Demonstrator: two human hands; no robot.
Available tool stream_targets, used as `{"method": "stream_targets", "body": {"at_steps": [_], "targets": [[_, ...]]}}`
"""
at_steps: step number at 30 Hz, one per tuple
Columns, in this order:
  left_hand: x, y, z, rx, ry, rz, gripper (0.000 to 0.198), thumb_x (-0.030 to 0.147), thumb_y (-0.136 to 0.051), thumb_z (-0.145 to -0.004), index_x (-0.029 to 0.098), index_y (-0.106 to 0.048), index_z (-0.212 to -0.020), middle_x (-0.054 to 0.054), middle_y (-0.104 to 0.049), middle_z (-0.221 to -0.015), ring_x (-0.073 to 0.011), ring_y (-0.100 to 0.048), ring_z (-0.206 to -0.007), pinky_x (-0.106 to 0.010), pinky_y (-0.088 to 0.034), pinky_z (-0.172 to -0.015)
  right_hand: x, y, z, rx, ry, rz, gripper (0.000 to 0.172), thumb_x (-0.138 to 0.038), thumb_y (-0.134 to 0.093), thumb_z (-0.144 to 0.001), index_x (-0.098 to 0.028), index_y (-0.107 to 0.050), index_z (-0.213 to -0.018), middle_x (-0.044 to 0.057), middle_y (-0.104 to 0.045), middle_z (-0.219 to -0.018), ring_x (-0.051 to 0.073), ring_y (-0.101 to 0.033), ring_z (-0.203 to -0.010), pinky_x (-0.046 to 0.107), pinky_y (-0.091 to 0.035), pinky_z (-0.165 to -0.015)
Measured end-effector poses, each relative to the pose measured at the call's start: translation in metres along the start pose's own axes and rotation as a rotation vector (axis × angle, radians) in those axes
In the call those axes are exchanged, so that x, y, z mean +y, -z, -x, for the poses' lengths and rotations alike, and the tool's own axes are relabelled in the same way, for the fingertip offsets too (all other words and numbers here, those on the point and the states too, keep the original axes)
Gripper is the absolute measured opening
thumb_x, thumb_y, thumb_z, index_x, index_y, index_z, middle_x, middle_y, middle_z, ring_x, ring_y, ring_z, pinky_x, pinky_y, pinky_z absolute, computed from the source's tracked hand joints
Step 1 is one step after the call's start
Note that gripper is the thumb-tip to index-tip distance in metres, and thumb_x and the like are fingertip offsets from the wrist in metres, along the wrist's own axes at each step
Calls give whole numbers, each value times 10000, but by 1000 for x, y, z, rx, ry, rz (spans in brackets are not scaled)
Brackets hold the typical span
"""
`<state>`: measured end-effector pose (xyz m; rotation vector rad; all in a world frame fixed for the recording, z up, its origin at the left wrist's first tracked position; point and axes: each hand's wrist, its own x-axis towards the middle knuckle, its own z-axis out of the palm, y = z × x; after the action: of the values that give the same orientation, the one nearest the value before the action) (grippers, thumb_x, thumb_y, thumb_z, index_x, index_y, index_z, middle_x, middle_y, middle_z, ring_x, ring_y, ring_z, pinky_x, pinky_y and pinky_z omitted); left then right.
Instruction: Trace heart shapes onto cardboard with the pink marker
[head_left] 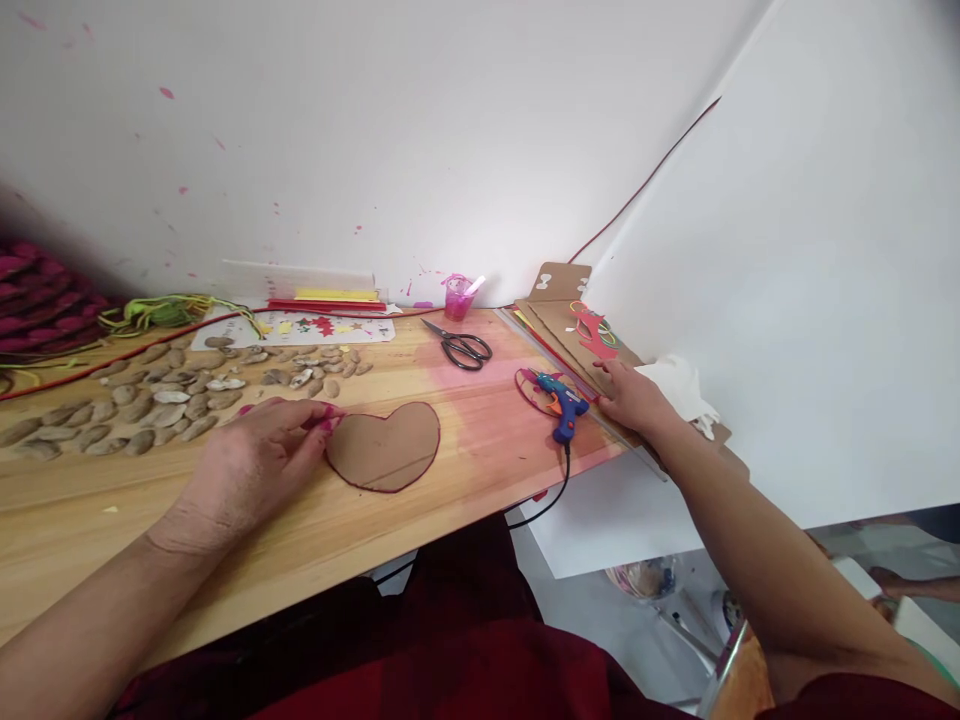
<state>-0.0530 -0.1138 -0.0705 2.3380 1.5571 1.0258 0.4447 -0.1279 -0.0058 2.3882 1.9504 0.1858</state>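
My left hand (262,455) pinches the left edge of a heart-shaped cardboard piece (386,450) between thumb and fingers. This heart has a dark pink rim and lies on the wooden table. At the right, my right hand (630,395) rests by the stacked cardboard and paper sheets (551,318), its fingers apart and nothing visible in its grasp. Just left of its fingertips is a blue glue gun (566,408) with an orange trigger. The glue gun lies over a pink-rimmed shape (529,390), partly hiding it.
Black-handled scissors (465,350) lie near the wall beside a pink-stained cup (457,298). Many peanut shells (169,397) spread across the left. Red cut paper (596,332) sits on the cardboard. The glue gun's black cord (555,495) drops over the front edge.
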Motion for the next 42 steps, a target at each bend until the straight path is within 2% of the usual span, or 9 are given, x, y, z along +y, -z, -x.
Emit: {"method": "stream_targets", "body": {"at_steps": [6,14,17,20,24,26,30,36,42], "targets": [[1,-1,-1,3,13,-8,176,386,-519,-940,301,-661,-999,65,-761,-969,-190,-693,-931,-358,-558,-890,1,0,2,30,7,36,575,-212,-558,-829,-209,-489,-1400,123,-683,-1206,273,-673,-921,352,-477,-755],[5,0,2,81,-81,-11,136,344,-536,-962,279,-646,-1009,29,-753,-1000,-190,-697,-925,-378,-530,-908,-1,-4,7,73,40,67,523,-184,-522,-867,-221,-500,-1389,110,-634,-1317,273,-664,-1048,333,-474,-756],[27,-1,-1,49,-247,35,152,309,-526,-967,272,-648,-1049,-12,-748,-1018,-208,-688,-923,-391,-516,-879,0,-3,9,95,39,75,502,-164,-507,-876,-228,-505,-1374,107,-648,-1286,267,-677,-1010,329,-470,-726],[67,-9,-17,-134,-429,69,222,302,-474,-980,259,-675,-1063,-36,-745,-1043,-217,-679,-945,-388,-508,-859,0,-3,11,133,18,94,479,-140,-471,-893,-220,-505,-1364,120,-676,-1208,269,-684,-946,332,-459,-696],[128,-40,-66,-375,-607,81,297,276,-413,-1005,222,-697,-1074,-73,-727,-1105,-224,-655,-1039,-388,-495,-915,-1,-7,15,203,-30,114,390,-161,-416,-947,-185,-518,-1322,150,-700,-1090,281,-675,-933,329,-449,-680],[156,-61,-96,-432,-695,101,307,233,-406,-996,208,-706,-1055,-78,-717,-1102,-214,-653,-1016,-352,-505,-861,-1,-9,16,236,-44,118,346,-171,-408,-961,-182,-541,-1280,153,-701,-1079,285,-667,-955,327,-448,-683],[204,-106,-143,-550,-737,0,290,198,-448,-964,220,-703,-1101,-79,-687,-1163,-224,-620,-1120,-356,-480,-939,0,-14,15,298,-65,114,329,-137,-388,-965,-179,-574,-1233,151,-704,-1094,280,-654,-981,331,-449,-728],[253,-164,-159,-707,-756,-78,352,405,-530,-947,234,-658,-1227,-93,-650,-1286,-281,-580,-1211,-426,-464,-982,7,-17,12,336,-46,86,302,-167,-387,-991,-189,-614,-1190,134,-721,-1099,264,-657,-986,323,-440,-762],[267,-196,-169,-799,-755,-120,428,493,-462,-960,241,-659,-1244,-107,-625,-1291,-294,-575,-1205,-458,-446,-994,11,-17,11,359,-31,73,280,-186,-418,-988,-198,-624,-1178,126,-731,-1071,258,-655,-946,318,-420,-713]]}}
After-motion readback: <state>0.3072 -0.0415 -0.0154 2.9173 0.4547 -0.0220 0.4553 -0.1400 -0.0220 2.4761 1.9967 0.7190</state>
